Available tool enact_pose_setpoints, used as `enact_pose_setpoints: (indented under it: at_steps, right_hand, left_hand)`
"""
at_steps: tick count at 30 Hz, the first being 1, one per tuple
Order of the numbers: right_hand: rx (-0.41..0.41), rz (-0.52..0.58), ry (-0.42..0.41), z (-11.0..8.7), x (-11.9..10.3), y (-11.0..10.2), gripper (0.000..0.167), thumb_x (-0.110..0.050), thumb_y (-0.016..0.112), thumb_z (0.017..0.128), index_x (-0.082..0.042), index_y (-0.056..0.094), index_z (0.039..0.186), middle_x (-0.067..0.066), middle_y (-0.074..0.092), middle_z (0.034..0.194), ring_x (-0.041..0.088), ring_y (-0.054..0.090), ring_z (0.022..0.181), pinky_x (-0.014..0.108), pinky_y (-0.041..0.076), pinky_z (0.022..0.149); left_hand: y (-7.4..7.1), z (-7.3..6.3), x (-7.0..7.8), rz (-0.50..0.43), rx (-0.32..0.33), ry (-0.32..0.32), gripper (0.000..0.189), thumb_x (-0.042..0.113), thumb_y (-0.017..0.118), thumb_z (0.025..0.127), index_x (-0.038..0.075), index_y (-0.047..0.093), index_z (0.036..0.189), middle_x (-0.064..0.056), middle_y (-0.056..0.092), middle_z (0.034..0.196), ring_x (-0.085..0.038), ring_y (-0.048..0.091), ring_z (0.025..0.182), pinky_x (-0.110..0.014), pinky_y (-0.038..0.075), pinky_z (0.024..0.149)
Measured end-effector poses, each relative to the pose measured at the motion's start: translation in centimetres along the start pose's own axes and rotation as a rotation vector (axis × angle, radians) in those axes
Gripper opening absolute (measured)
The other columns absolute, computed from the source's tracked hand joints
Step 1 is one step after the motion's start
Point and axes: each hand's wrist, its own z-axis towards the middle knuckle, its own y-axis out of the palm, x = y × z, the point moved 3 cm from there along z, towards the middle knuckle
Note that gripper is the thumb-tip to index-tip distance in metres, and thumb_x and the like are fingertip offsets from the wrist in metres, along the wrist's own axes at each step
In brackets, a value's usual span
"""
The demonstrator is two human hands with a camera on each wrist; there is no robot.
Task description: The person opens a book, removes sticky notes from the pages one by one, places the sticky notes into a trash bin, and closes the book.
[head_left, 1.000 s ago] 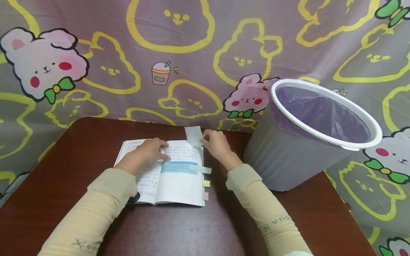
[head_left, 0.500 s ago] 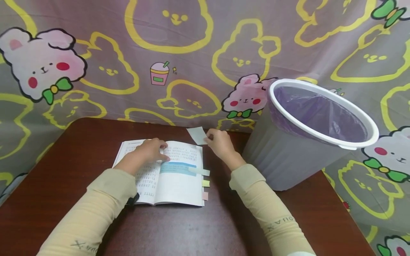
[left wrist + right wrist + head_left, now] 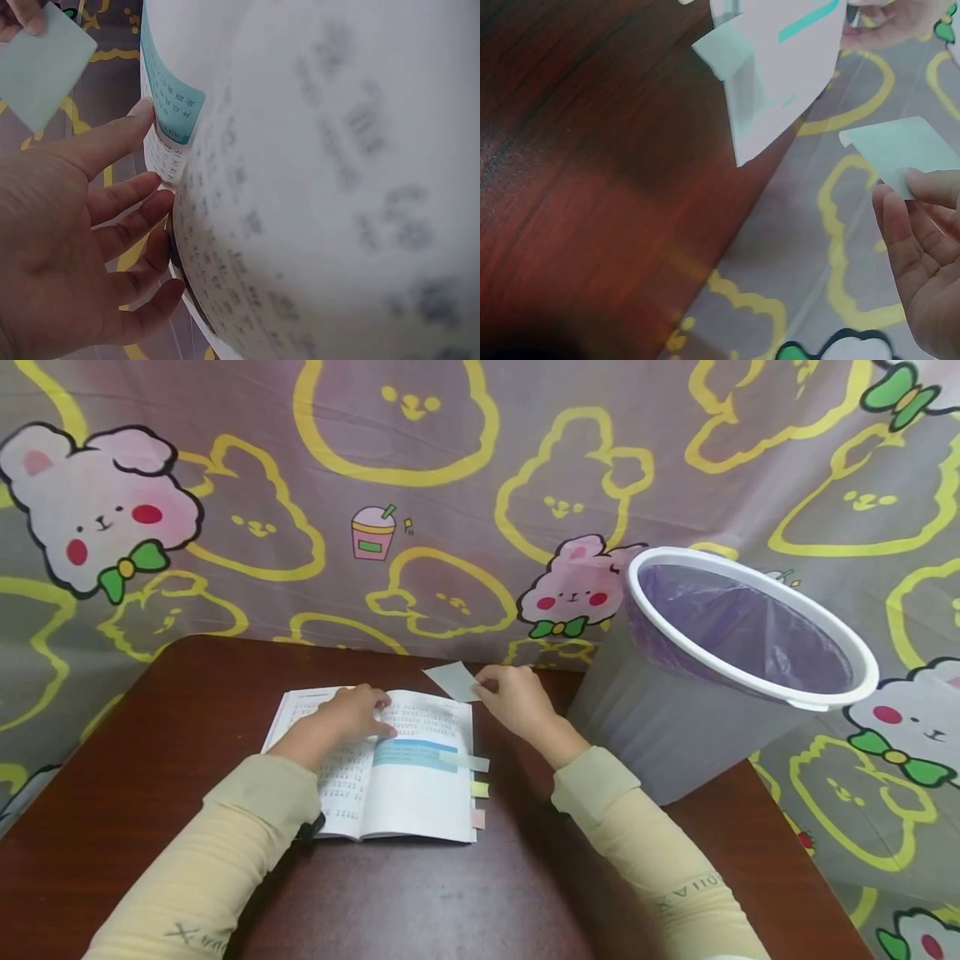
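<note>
An open book [image 3: 423, 810] with printed pages and a blue text block lies on the table. My left hand [image 3: 345, 718] rests on it near the middle fold; in the left wrist view its loosely bent fingers [image 3: 120, 201] touch the pages. Between thumb and fingers, my right hand [image 3: 517, 697] pinches a corner of a pale green sticky note [image 3: 452, 681] just beyond the book's upper right corner. One edge of the note [image 3: 900, 146] curls up in the right wrist view. A pale green strip [image 3: 471, 762], a yellow tab [image 3: 480, 789] and a pink tab [image 3: 478, 818] stick out from the book's right side.
A grey trash can [image 3: 637, 718] with a white rim and purple liner stands right of my right hand. Behind the brown table [image 3: 165, 735] hangs a patterned cloth [image 3: 300, 527].
The sticky note has come away from the page's upper corner and has turned in my right hand. My right forearm has swung outward to the right. The left hand stays on the book.
</note>
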Motion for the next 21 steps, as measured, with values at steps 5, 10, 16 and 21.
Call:
enact_pose_setpoints:
  at_steps: [5,10,16,21]
  right_hand:
    - [-0.01,-0.013,-0.066,-0.9,-1.4,-1.1,0.016,-0.011,0.078,0.093,-0.005,0.079,0.108,0.007,0.073,0.098,0.021,0.064,0.084,0.033,0.058,0.079]
    - [-0.017,-0.014,-0.117,-1.8,-2.6,-2.4,0.014,-0.011,0.079,0.092,-0.006,0.08,0.105,0.004,0.069,0.092,0.02,0.062,0.082,0.03,0.057,0.075]
    - [-0.006,0.025,-0.192,-2.9,-3.7,-4.8,0.013,-0.01,0.08,0.091,-0.004,0.079,0.102,0.005,0.073,0.09,0.016,0.063,0.075,0.029,0.057,0.07]
    - [0.027,0.074,-0.254,-4.0,-4.7,-8.1,0.011,-0.007,0.081,0.089,-0.002,0.076,0.097,0.003,0.07,0.079,0.013,0.062,0.063,0.029,0.055,0.06]
  left_hand:
    - [0.0,-0.2,0.1,-0.004,-0.011,0.003,0.064,0.03,0.078,0.093,0.0,0.055,0.144,-0.026,0.05,0.145,-0.049,0.043,0.134,-0.069,0.032,0.11]
    - [-0.1,-0.3,0.2,-0.004,-0.02,0.006,0.065,0.03,0.078,0.093,-0.001,0.054,0.144,-0.027,0.05,0.145,-0.05,0.042,0.134,-0.07,0.031,0.11]
    - [-0.4,-0.2,0.3,-0.001,-0.018,0.01,0.065,0.03,0.078,0.093,-0.002,0.054,0.144,-0.027,0.05,0.144,-0.05,0.043,0.133,-0.07,0.031,0.11]
    - [-0.4,-0.2,0.2,-0.001,-0.023,0.002,0.065,0.029,0.078,0.093,-0.002,0.054,0.144,-0.026,0.051,0.144,-0.05,0.042,0.135,-0.069,0.031,0.11]
